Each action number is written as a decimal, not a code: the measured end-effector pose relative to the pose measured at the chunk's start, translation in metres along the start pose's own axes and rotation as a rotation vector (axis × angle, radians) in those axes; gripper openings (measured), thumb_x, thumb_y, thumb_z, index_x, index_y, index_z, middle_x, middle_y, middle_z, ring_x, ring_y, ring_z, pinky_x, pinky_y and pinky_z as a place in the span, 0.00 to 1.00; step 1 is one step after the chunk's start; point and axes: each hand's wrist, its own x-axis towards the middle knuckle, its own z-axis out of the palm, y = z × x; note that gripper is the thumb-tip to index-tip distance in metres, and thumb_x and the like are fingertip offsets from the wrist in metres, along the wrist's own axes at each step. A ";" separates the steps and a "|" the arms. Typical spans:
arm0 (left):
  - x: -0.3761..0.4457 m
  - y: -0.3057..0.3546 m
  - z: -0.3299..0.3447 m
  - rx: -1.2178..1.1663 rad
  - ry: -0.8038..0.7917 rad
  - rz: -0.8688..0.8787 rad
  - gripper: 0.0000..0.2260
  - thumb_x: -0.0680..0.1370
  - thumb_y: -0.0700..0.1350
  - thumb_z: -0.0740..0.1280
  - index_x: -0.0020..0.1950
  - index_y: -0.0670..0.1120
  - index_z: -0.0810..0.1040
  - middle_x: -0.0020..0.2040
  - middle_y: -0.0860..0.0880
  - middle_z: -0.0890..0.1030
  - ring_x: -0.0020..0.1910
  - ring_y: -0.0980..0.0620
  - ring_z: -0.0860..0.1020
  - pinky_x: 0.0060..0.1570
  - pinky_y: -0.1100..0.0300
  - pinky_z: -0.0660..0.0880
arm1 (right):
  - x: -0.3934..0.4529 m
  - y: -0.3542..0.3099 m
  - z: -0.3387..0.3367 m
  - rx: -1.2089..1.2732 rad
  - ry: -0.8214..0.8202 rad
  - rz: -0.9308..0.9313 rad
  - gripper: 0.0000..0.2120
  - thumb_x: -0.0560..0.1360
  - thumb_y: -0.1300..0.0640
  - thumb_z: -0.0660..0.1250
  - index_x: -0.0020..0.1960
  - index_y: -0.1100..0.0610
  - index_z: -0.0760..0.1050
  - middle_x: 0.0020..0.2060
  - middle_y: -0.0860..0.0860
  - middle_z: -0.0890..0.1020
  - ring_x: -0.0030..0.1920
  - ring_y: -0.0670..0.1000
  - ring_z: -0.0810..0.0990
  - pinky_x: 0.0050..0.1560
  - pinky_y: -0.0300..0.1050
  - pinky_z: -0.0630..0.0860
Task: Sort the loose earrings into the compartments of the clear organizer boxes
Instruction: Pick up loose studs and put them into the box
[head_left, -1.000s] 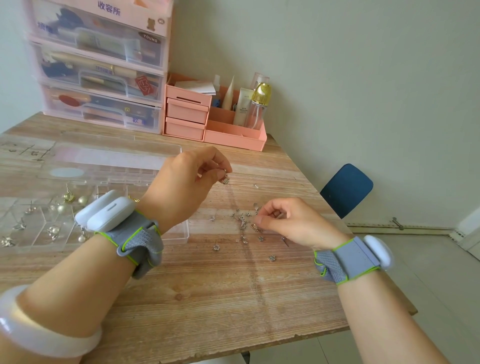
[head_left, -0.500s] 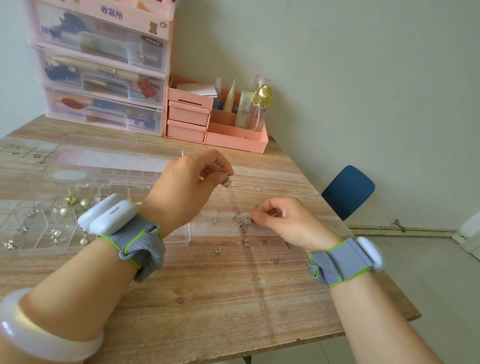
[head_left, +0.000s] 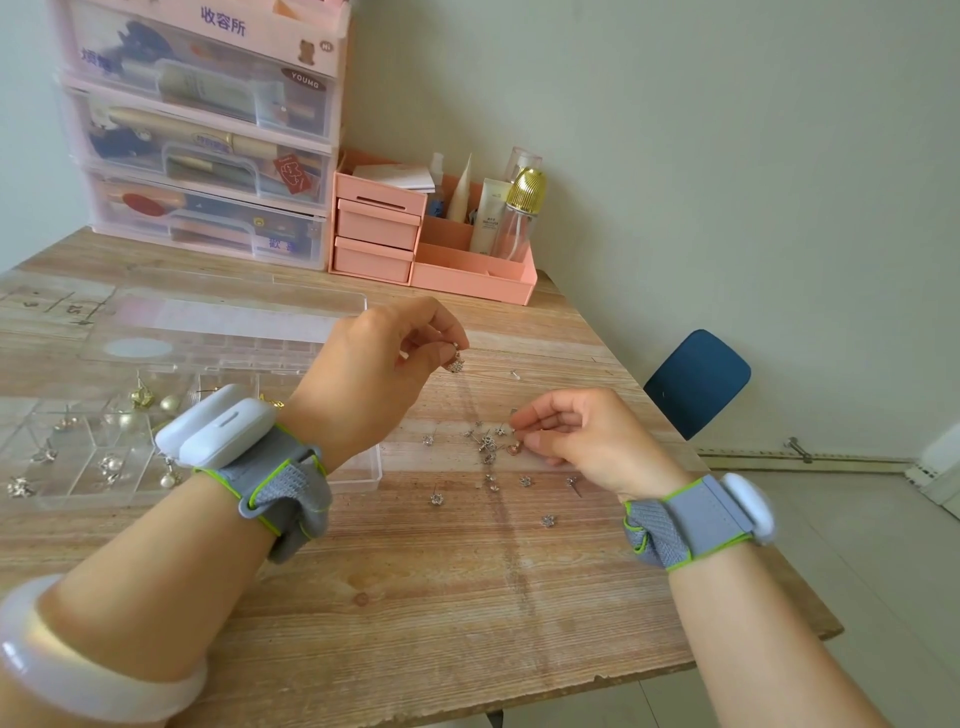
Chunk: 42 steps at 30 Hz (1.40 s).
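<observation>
Several small silver stud earrings (head_left: 488, 451) lie scattered on the wooden table (head_left: 415, 597), right of centre. My left hand (head_left: 374, 374) hovers above the table and pinches a small silver flower earring (head_left: 455, 362) between thumb and fingertips. My right hand (head_left: 582, 436) sits low at the pile's right edge with curled fingers, pinching at the earrings there. A clear organizer box (head_left: 78, 457) lies at the left; pearl and gold earrings sit in its compartments. Its clear lid (head_left: 223, 327) lies open behind it. A second clear box (head_left: 47, 306) is at the far left.
Stacked pink-framed clear drawers (head_left: 208, 156) stand at the back left, with a pink desk organizer (head_left: 431, 249) of bottles beside them. The table's right edge runs diagonally; a blue chair (head_left: 696, 382) stands beyond it. A lone stud (head_left: 514, 373) lies behind the pile.
My right hand has drawn slightly nearer the pile's right edge and closed its fingertips on earrings there. The left hand still holds its earring in about the same place.
</observation>
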 end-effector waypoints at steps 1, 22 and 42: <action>0.000 0.000 0.000 -0.002 0.000 -0.001 0.07 0.75 0.39 0.65 0.44 0.51 0.78 0.38 0.56 0.81 0.40 0.61 0.77 0.41 0.73 0.70 | 0.000 0.000 -0.001 0.000 -0.004 -0.002 0.14 0.72 0.72 0.66 0.41 0.53 0.77 0.38 0.51 0.81 0.38 0.47 0.77 0.33 0.31 0.74; 0.000 0.000 0.000 0.006 -0.007 0.007 0.07 0.75 0.39 0.65 0.44 0.52 0.78 0.38 0.57 0.80 0.38 0.63 0.76 0.39 0.75 0.69 | -0.001 0.003 -0.002 -0.184 -0.003 -0.028 0.09 0.70 0.66 0.71 0.41 0.52 0.79 0.38 0.49 0.81 0.38 0.46 0.76 0.45 0.43 0.76; 0.000 0.000 -0.002 -0.052 -0.040 -0.009 0.08 0.76 0.40 0.65 0.43 0.53 0.78 0.38 0.56 0.81 0.41 0.61 0.76 0.40 0.75 0.69 | 0.003 -0.017 0.004 0.082 0.053 -0.200 0.06 0.76 0.61 0.64 0.42 0.53 0.75 0.37 0.48 0.79 0.40 0.47 0.75 0.35 0.33 0.69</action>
